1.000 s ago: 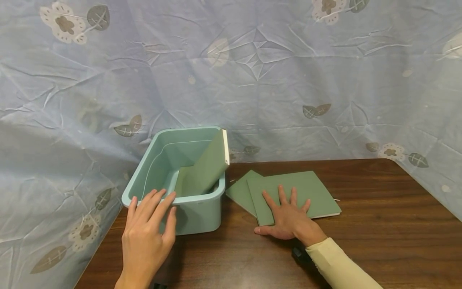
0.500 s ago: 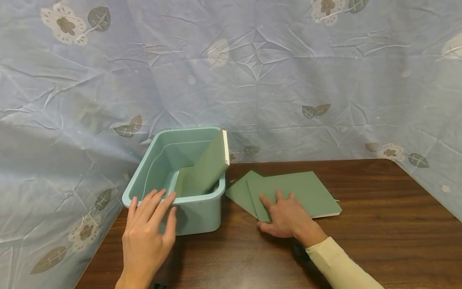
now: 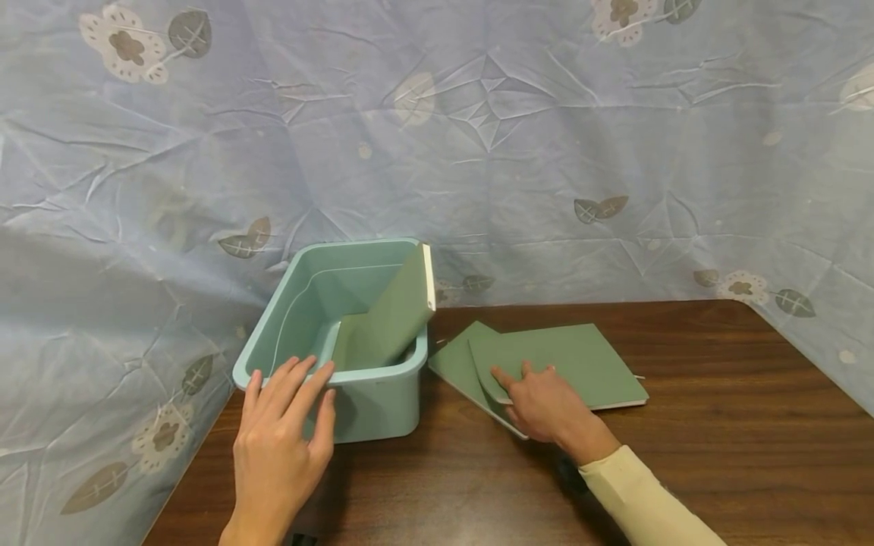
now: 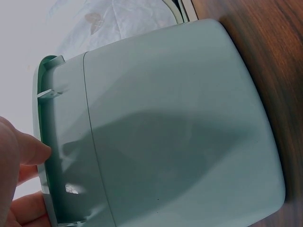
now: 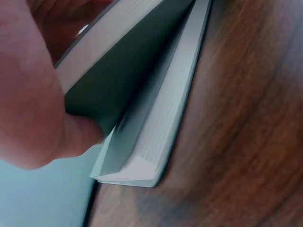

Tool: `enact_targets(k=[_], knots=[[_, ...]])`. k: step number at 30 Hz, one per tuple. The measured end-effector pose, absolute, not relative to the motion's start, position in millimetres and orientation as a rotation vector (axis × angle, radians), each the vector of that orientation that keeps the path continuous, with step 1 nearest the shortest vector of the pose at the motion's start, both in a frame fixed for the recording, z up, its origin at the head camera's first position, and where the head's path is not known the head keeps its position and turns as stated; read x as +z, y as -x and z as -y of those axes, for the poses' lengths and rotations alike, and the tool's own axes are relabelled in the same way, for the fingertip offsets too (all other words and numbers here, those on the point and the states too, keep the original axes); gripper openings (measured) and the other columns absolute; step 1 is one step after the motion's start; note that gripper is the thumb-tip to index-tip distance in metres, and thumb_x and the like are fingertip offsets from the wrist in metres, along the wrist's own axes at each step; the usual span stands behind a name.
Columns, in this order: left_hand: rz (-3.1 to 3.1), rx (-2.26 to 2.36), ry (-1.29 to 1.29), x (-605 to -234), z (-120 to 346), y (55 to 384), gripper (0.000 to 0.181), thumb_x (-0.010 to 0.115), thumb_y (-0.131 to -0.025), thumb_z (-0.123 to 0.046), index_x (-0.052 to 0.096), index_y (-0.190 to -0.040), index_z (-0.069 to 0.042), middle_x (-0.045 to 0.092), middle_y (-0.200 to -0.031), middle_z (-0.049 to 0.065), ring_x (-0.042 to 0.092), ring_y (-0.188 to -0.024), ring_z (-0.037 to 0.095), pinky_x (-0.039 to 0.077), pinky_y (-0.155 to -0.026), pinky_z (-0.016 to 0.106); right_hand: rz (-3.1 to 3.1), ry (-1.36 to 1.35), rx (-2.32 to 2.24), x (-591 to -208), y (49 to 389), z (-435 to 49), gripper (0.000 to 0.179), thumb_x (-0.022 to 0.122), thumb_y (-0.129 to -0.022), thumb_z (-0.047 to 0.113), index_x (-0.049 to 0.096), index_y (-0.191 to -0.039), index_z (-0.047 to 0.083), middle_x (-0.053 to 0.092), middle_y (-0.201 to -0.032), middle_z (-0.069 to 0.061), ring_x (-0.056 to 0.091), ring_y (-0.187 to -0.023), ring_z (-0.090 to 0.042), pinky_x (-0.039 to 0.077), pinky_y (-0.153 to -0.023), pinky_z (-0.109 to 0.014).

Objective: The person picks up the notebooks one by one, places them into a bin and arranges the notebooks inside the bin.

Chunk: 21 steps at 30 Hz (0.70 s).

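At the near rim of a pale green plastic bin [image 3: 378, 409], my left hand [image 3: 276, 447] grips the edge, fingers over the rim and thumb outside. My right hand [image 3: 546, 409] pinches the near left corner of a green notebook [image 3: 580, 356], raising it slightly. A second green notebook [image 3: 460, 371] lies partly beneath on the table. In the right wrist view my thumb [image 5: 80, 135] is under the upper notebook, above the lower notebook's pages [image 5: 158, 118]. Inside the bin, one green notebook [image 3: 399, 307] leans over the right rim, and a green cover [image 3: 347, 337] shows lower down.
The dark wooden table [image 3: 717, 425] carries the bin at left and the loose notebooks in the middle. A flowered pale cloth [image 3: 478, 189] hangs behind and at the sides. A black strap piece [image 3: 570, 470] shows under my right wrist.
My right hand, spread flat on the upper notebook before, has drawn its fingers in and now pinches and lifts the near left corner, uncovering more of the lower notebook. My left hand stays at the bin.
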State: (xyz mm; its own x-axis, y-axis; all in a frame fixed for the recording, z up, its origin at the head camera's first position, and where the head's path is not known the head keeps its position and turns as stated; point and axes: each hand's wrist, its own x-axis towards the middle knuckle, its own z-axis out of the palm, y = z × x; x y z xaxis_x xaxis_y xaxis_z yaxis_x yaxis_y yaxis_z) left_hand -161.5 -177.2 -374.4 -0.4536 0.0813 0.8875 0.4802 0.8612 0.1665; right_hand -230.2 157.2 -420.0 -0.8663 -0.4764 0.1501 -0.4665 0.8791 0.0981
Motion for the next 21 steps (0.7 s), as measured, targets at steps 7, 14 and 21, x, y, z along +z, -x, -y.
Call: enact_targets(k=[7, 14, 21], knots=[[1.991, -0.484, 0.413, -375, 177, 162, 0.03, 0.064, -0.089, -0.018, 0.073, -0.117, -0.011, 0.071, -0.118, 0.013, 0.062, -0.116, 0.036, 0.035, -0.108, 0.065, 2.831, -0.775, -0.074, -416, 234, -157, 0.052, 0.065, -0.093, 0.023, 0.053, -0.143, 0.015, 0.065, -0.091, -0.022, 0.057, -0.056, -0.032, 0.055, -0.06, -0.048], [1.991, -0.475, 0.414, -376, 178, 162, 0.031, 0.064, -0.088, -0.018, 0.073, -0.117, -0.01, 0.071, -0.118, 0.013, 0.062, -0.116, 0.036, 0.036, -0.108, 0.065, 2.851, -0.788, -0.023, -413, 236, -156, 0.051, 0.059, -0.093, 0.012, 0.053, -0.143, 0.016, 0.062, -0.076, -0.016, 0.057, -0.057, -0.029, 0.051, -0.051, -0.041], [1.988, -0.478, 0.417, -376, 178, 162, 0.032, 0.066, -0.087, -0.016, 0.073, -0.117, -0.011, 0.071, -0.119, 0.012, 0.063, -0.117, 0.036, 0.035, -0.109, 0.064, 2.88, -0.794, -0.015, -409, 236, -155, 0.051, 0.056, -0.092, 0.005, 0.054, -0.142, 0.014, 0.058, -0.063, -0.011, 0.056, -0.051, -0.025, 0.049, -0.048, -0.038]])
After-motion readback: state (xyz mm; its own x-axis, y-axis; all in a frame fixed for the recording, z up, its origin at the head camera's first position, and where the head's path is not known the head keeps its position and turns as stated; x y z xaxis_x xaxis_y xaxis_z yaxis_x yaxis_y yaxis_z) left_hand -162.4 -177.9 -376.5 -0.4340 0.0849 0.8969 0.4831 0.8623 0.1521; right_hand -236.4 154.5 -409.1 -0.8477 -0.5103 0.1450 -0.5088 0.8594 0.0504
